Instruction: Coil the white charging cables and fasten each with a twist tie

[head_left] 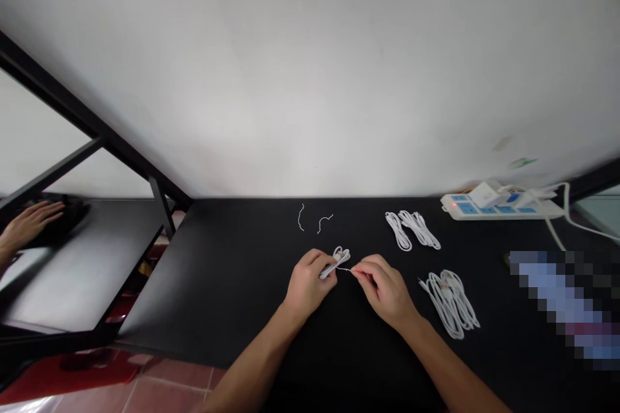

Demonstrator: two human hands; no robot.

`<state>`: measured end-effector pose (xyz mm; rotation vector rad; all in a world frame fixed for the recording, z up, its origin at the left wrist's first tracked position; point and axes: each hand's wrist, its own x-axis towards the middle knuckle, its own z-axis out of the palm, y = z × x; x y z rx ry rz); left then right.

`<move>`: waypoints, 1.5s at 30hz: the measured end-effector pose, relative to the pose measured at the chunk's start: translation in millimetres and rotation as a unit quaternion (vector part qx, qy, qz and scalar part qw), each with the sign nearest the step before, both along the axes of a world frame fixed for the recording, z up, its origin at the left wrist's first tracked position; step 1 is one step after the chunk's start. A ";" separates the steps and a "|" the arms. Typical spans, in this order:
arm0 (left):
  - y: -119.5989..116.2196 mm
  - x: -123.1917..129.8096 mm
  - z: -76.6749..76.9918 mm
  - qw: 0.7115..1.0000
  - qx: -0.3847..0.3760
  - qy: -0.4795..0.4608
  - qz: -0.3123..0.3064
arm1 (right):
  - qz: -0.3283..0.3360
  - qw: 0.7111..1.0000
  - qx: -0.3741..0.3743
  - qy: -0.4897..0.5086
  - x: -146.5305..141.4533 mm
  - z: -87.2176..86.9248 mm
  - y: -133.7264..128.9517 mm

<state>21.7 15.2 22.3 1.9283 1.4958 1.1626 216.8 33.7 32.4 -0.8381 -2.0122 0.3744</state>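
Between the fingers of my left hand (310, 282) is a coiled white cable (341, 254), held above the black table. My right hand (385, 287) pinches the end of a thin white twist tie (344, 269), which runs across to the coil. Two loose twist ties, one curved (300, 217) and one bent (324, 222), lie on the table beyond my hands. Right of them rest coiled white cables (414, 230). Nearer, beside my right forearm, lies another bundle of white cables (450, 303).
A white power strip (455, 208) with a plugged-in white adapter (487, 195) stands against the wall at the right. A pixelated object (566, 310) lies at the right edge. Black metal frame bars (159, 206) rise on the left; beyond them is another person's hand (33, 222).
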 end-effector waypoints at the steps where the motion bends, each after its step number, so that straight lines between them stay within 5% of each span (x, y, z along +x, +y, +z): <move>1: -0.4 -0.4 -1.0 1.000 -0.004 0.001 0.006 | -0.006 1.000 0.013 0.002 0.8 1.1 0.2; 8: 0.6 -5.2 -4.1 0.996 -0.084 0.014 0.013 | -0.066 0.998 0.009 0.019 4.5 -1.5 7.5; 15: 2.9 -6.3 3.9 0.987 -0.153 -0.030 0.045 | -0.207 0.974 0.088 -0.009 6.5 -11.9 54.2; 22: 2.8 -7.2 7.4 0.983 -0.169 -0.038 0.067 | -0.224 0.967 -0.031 -0.120 4.6 -34.8 73.9; 26: 0.9 -6.8 14.2 0.979 -0.189 -0.034 0.072 | -0.208 0.968 -0.087 -0.109 2.4 -22.1 55.7; 30: -1.7 -5.6 20.3 0.980 -0.182 -0.059 -0.048 | -0.158 0.979 -0.108 -0.072 -11.6 -6.4 17.8; 32: -2.3 -5.2 20.2 0.979 -0.174 -0.053 -0.090 | -0.124 0.982 -0.095 -0.105 -19.5 -7.6 -0.2; 35: -1.3 -5.6 16.6 0.982 -0.170 -0.048 -0.071 | -0.100 0.981 -0.072 -0.149 -21.7 -18.7 -19.3; 45: -1.4 -4.0 17.6 0.987 -0.157 -0.022 -0.041 | -0.291 0.937 0.029 -0.192 68.8 -36.0 -58.5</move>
